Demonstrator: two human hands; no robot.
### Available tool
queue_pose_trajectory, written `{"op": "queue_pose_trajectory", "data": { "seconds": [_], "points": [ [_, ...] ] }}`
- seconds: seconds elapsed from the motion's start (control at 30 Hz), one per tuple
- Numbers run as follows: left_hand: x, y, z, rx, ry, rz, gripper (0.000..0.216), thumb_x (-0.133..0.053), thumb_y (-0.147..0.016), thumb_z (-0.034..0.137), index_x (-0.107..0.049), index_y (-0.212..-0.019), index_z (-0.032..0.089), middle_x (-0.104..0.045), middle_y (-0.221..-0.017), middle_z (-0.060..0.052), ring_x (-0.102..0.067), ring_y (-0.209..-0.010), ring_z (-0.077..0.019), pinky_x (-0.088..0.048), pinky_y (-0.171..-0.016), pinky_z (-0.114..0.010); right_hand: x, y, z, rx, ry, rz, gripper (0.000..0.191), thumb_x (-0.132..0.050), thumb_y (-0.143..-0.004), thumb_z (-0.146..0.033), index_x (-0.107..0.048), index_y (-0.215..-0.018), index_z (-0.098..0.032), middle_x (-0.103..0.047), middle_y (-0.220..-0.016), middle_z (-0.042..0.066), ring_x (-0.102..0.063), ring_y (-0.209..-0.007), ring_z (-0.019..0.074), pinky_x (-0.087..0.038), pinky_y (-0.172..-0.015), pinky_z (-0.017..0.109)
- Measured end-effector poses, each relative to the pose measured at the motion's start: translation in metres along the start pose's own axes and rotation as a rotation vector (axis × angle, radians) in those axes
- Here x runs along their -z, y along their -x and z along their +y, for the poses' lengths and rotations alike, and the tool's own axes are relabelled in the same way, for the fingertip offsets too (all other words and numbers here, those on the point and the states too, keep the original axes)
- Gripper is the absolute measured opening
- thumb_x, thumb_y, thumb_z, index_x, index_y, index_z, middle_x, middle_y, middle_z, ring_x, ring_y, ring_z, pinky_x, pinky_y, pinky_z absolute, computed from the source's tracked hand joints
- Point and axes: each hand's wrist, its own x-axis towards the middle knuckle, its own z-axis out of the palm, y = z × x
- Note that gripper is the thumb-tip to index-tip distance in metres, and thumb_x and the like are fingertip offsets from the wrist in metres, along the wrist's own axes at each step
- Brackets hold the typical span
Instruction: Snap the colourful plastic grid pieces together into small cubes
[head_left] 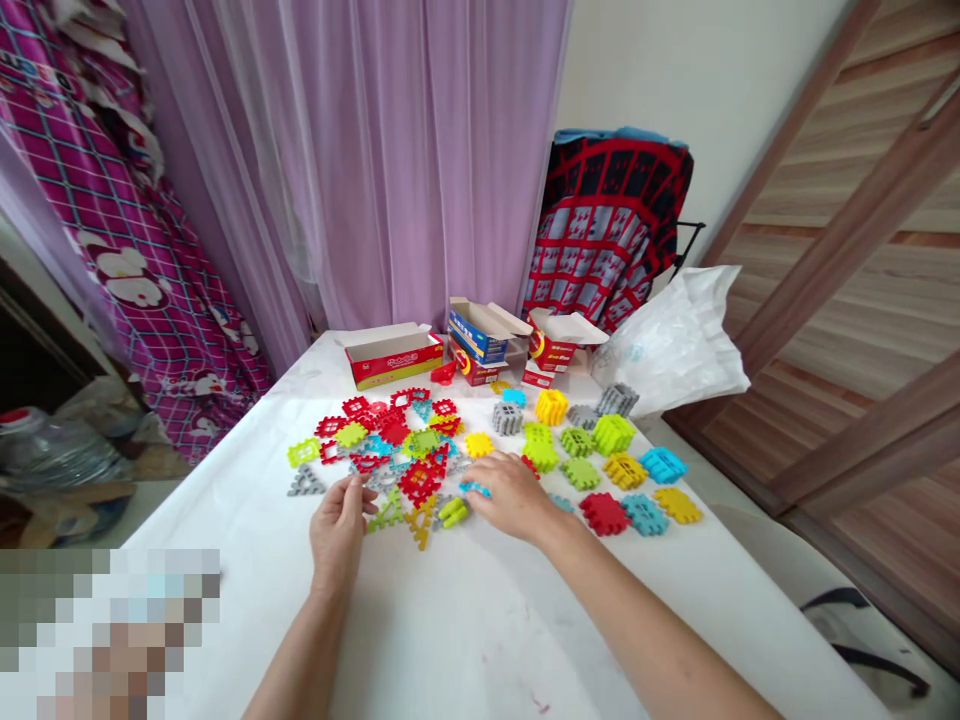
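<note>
My right hand (510,495) reaches over the middle of the white table (450,630), its fingers closed on a blue interlocking plastic building piece (475,488). Just below those fingertips lies a lime-green piece (453,513). At the near left edge of the loose pile, my left hand (339,522) has its fingers curled together; anything inside them is hidden. Between and beyond both hands spread notched pieces, among them a red panel (421,482), a yellow-olive triangular frame (421,522), a grey triangular frame (306,482) and a yellow square (478,444).
Sorted stacks by colour stand at right, including a lime-green stack (613,434), a red stack (604,513) and a blue stack (664,464). Behind are an open red box (397,362), a blue box (478,335) and a white plastic bag (667,345).
</note>
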Motion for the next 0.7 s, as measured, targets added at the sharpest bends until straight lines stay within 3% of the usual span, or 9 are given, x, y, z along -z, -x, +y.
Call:
{"op": "queue_pose_trajectory", "data": {
  "seconds": [0.17,0.37,0.53,0.7],
  "points": [
    [-0.001,-0.001,-0.001,-0.001,-0.012,-0.017,0.045,-0.063,-0.069,0.061,-0.063,-0.080,0.018,-0.064,-0.065,0.000,-0.056,-0.050,-0.0122,-0.035,-0.040,-0.020,-0.028,-0.039,-0.037,-0.017,0.069,-0.039,0.025,-0.061,-0.084,-0.034,-0.067,-0.105,-0.023,-0.069,-0.110,0.006,-0.055,-0.107,0.0249,-0.039,-0.089,0.037],
    [-0.002,-0.001,-0.001,0.009,-0.017,-0.035,0.048,-0.059,-0.070,0.064,-0.063,-0.082,0.018,-0.065,-0.066,-0.001,-0.058,-0.050,-0.0128,-0.036,-0.042,-0.021,-0.044,-0.054,-0.044,-0.052,0.130,-0.091,0.032,-0.062,-0.082,-0.038,-0.065,-0.109,-0.022,-0.068,-0.111,0.009,-0.054,-0.109,0.0276,-0.036,-0.093,0.041],
    [-0.002,-0.004,-0.008,-0.001,-0.025,-0.052,0.045,-0.058,-0.072,0.061,-0.063,-0.084,0.018,-0.065,-0.067,-0.001,-0.058,-0.051,-0.0129,-0.037,-0.041,-0.020,-0.042,-0.056,-0.047,-0.045,0.162,-0.096,0.021,-0.054,-0.087,-0.034,-0.069,-0.092,-0.020,-0.072,-0.100,0.010,-0.060,-0.100,0.0259,-0.038,-0.090,0.038],
    [-0.004,-0.004,-0.011,-0.052,-0.053,-0.107,0.042,-0.061,-0.072,0.057,-0.064,-0.089,0.019,-0.069,-0.077,-0.002,-0.060,-0.057,-0.0137,-0.044,-0.049,-0.023,-0.039,-0.048,-0.038,-0.256,-0.041,0.100,0.032,-0.038,-0.093,-0.027,-0.069,-0.089,-0.023,-0.073,-0.091,0.005,-0.065,-0.088,0.0203,-0.044,-0.077,0.030]
  ]
}}
